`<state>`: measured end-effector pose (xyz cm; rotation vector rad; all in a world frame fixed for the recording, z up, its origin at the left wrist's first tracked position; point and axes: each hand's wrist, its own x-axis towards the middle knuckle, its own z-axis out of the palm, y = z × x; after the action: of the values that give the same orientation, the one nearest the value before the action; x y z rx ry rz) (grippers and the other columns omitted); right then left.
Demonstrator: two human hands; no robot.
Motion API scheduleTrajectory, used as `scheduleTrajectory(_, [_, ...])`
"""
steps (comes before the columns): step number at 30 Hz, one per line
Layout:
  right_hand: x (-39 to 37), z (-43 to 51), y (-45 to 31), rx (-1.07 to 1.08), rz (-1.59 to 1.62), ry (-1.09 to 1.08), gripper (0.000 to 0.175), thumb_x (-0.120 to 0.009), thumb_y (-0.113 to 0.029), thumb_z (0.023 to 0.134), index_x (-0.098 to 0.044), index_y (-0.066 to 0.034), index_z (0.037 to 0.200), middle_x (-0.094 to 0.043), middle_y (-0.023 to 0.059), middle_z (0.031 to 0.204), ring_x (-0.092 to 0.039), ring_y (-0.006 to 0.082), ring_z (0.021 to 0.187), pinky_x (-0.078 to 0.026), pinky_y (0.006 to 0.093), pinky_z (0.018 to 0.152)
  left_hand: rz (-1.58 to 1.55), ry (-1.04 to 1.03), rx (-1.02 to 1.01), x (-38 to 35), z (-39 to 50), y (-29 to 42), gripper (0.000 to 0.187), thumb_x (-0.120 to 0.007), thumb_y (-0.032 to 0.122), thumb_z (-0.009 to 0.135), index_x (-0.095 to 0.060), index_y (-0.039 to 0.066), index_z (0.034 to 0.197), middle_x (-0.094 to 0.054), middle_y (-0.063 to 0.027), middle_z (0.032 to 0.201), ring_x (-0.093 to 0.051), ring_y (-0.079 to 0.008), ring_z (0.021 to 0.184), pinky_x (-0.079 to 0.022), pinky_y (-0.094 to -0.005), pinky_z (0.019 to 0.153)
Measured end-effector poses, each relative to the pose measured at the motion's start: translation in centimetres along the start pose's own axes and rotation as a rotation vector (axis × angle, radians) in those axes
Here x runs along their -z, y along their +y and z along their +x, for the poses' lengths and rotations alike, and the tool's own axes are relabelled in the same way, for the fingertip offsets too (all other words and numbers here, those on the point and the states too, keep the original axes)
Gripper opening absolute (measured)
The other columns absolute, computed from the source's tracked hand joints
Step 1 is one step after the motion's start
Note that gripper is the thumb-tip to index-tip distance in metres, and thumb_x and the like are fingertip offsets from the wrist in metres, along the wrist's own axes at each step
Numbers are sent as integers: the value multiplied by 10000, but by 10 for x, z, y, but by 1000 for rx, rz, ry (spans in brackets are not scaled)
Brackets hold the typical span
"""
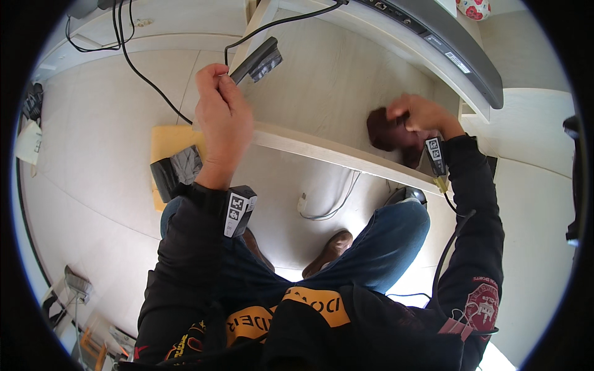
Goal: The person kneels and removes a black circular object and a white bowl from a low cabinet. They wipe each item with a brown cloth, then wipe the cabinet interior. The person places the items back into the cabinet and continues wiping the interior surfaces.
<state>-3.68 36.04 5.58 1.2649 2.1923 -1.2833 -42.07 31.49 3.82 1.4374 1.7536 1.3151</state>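
My left hand (225, 113) is above the left side of an open wooden drawer (315, 83). Its thumb and fingers pinch one end of a narrow dark strip-like item (260, 55) with a shiny, crumpled plastic flap. In the drawer's right part, my right hand (420, 113) is over a dark maroon cloth (387, 132) and seems to touch it. Motion blur hides whether those fingers grip the cloth. Below my left wrist, a black bundle with shiny plastic film (178, 167) rests on a yellow pad (162, 139).
A long dark grey device with ports (436, 46) lies on the surface beyond the drawer. One black cable (274, 23) runs down towards my left hand; another (148, 81) hangs at the left. Under the drawer front (315, 150) lies a white cable with a plug (302, 204).
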Motion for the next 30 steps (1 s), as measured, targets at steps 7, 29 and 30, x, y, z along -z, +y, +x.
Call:
scheduleTrajectory(7, [-34,119,-47,660,-317,222,645,-599,-4,633,-587,-166,1257,-428,130,1398,-426,350,1225,-357,443,1044,57,49,-29,-16,-5,10,144,-447,116,964,-495,33,1071,-518,-70,694,-479,-172,588,-416,-315,578])
scheduleTrajectory(29, [-8,25,126,-446,-668,786,606,-575,-169,762,-461,-126,1356,-521,178,1310,-587,393,1042,-475,475,914,79,33,-68,-37,-11,10,133,-454,115,958,-513,28,1040,-508,-51,677,-465,-143,574,-399,-289,559])
scheduleTrajectory(30, [-11,23,135,-438,-680,824,599,-566,-153,762,-462,-120,1351,-517,169,1320,-579,394,1063,-470,476,923,89,30,-54,-38,-13,8,136,-455,121,959,-513,29,1040,-510,-51,674,-467,-144,574,-401,-291,561])
